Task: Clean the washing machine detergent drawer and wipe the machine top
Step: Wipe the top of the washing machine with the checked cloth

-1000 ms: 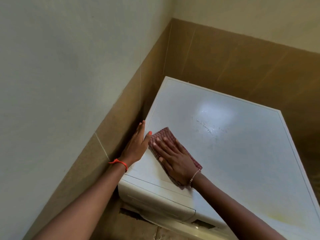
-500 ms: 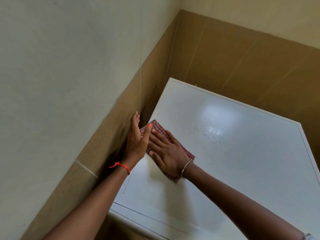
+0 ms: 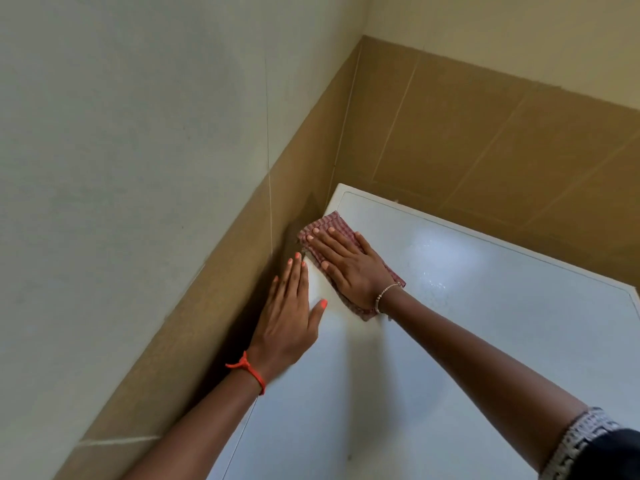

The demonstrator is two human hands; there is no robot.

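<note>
1. Cloth (image 3: 337, 227) lies flat on the top (image 3: 502, 341) at frame centre, close to the top's far-left corner. Its left end reaches the top's left edge, beside the wall.
2. Right hand (image 3: 349, 268) lies palm-down on the cloth. Fingers (image 3: 325, 242) are straight and slightly spread, pressing; the cloth sits under them, not pinched. A strip of cloth shows beyond the fingertips, and a corner shows past the wrist towards lower right.
3. Left hand (image 3: 287, 317) lies flat, left of centre, along the top's left edge against the tiles. Its fingers are straight and close together with the thumb out to the right, holding nothing. The fingertips are just beside the cloth's near-left edge; cannot tell whether they touch.
4. Cloth: woven, small red-and-white check, soft, folded to a rough rectangle with rumpled edges.
5. Top: white, smooth, glossy flat panel, with a thin inset line running round its corner. A bright glare sits right of centre, with droplets (image 3: 433, 275) beside it.
6. Walls: brown matte tiles (image 3: 467, 140) with pale grout lines at upper right and down the left. Pale painted wall (image 3: 121, 150) fills the upper left.
7. Wrists: orange string band (image 3: 247, 370) on the left, thin bead bracelet (image 3: 386, 294) on the right. Grey patterned sleeve hem (image 3: 581, 441) at lower right.
</note>
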